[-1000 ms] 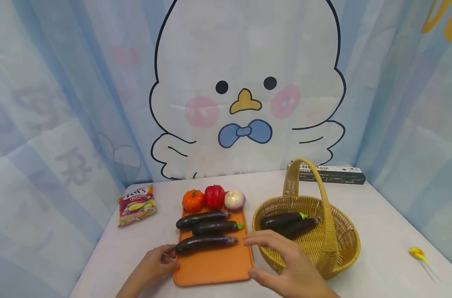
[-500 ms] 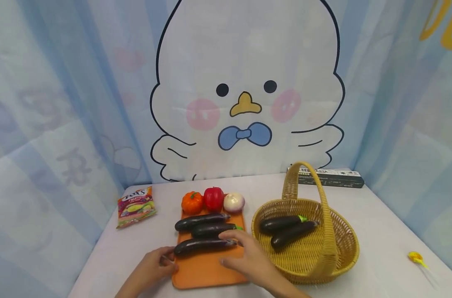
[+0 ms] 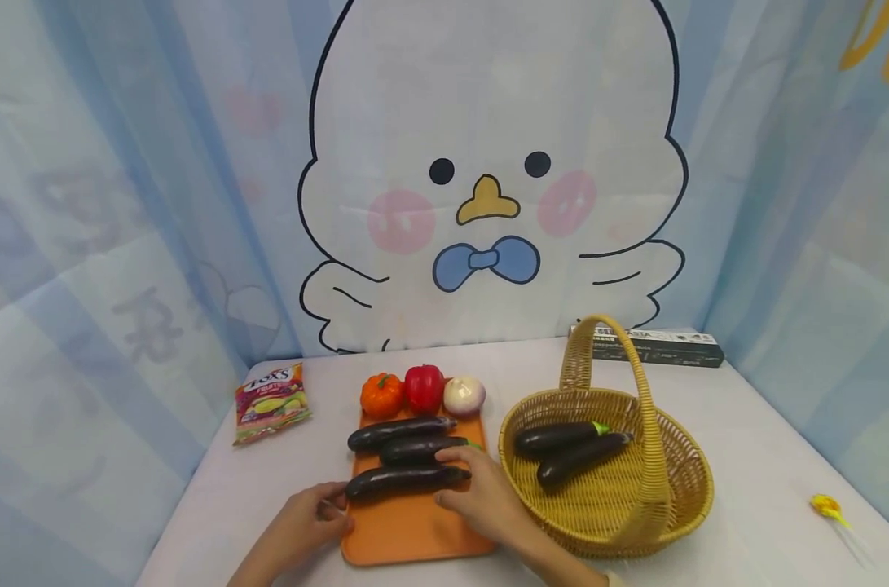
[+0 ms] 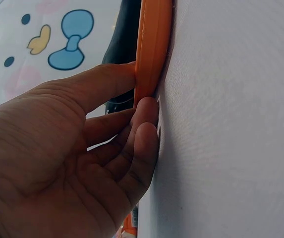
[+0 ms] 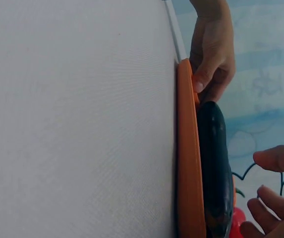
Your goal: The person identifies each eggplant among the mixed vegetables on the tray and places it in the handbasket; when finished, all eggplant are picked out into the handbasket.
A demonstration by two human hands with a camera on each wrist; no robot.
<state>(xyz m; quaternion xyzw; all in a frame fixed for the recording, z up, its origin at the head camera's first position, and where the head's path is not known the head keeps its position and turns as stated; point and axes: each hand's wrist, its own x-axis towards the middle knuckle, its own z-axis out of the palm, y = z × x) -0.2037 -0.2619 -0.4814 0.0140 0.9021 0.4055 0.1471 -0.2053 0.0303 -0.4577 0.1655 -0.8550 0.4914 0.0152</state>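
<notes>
Curtains (image 3: 488, 314) printed with a bow-tied chick hang beyond our hands. Our left hand (image 3: 308, 520) pinches the orange tray (image 3: 407, 534) by its edge. Our right hand (image 3: 484, 495), just beside the wicker basket (image 3: 684, 465), hovers with thumb and fingers parted, holding nothing, near the closest eggplant (image 3: 396, 483), which lies on the tray between our hands. This seems the reach before a grasp; next, we judge, our fingers need to close round its stem end.

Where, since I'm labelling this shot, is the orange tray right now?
In the head view, the orange tray lies on the table left of the wicker basket, under three eggplants, with the left hand at its left edge.
</notes>
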